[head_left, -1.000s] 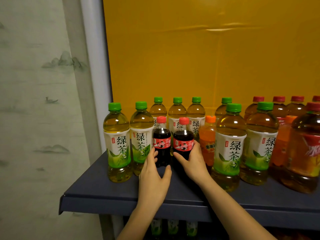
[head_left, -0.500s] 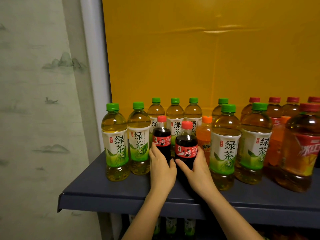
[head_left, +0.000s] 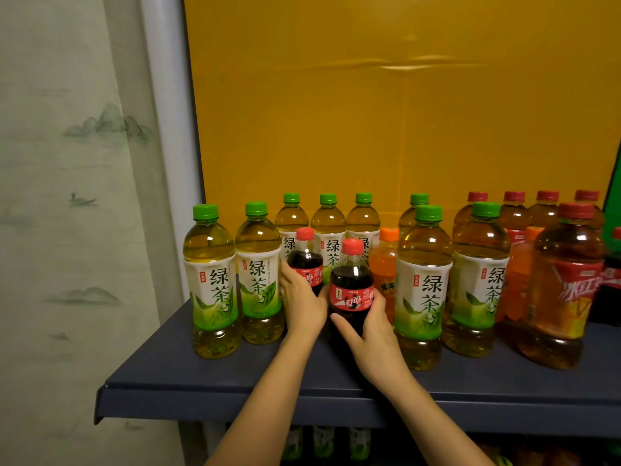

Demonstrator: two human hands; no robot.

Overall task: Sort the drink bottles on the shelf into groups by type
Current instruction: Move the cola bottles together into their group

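the dark blue shelf [head_left: 201,375] carries green tea bottles [head_left: 210,280] at left and centre and red-capped tea bottles [head_left: 568,287] at right. between the green tea rows, the right hand [head_left: 373,334] grips the front cola bottle [head_left: 351,280]. the left hand [head_left: 302,304] wraps the rear cola bottle [head_left: 304,253].

The shelf [head_left: 208,375] was dark slate blue, and the panel [head_left: 369,112] behind it was plain mustard yellow. The green tea bottles [head_left: 211,280] on the shelf held pale yellow-green liquid under bright green caps, with white labels fading to leafy green and black characters. The two cola bottles [head_left: 351,287] at the shelf's front middle were near black, with red caps and red labels. The orange soda bottle [head_left: 384,270] just beside them was vivid orange. The iced tea bottles [head_left: 564,287] toward the shelf's right end were amber with red caps. The wall [head_left: 67,196] left of the shelf showed grey-green ink mountains.
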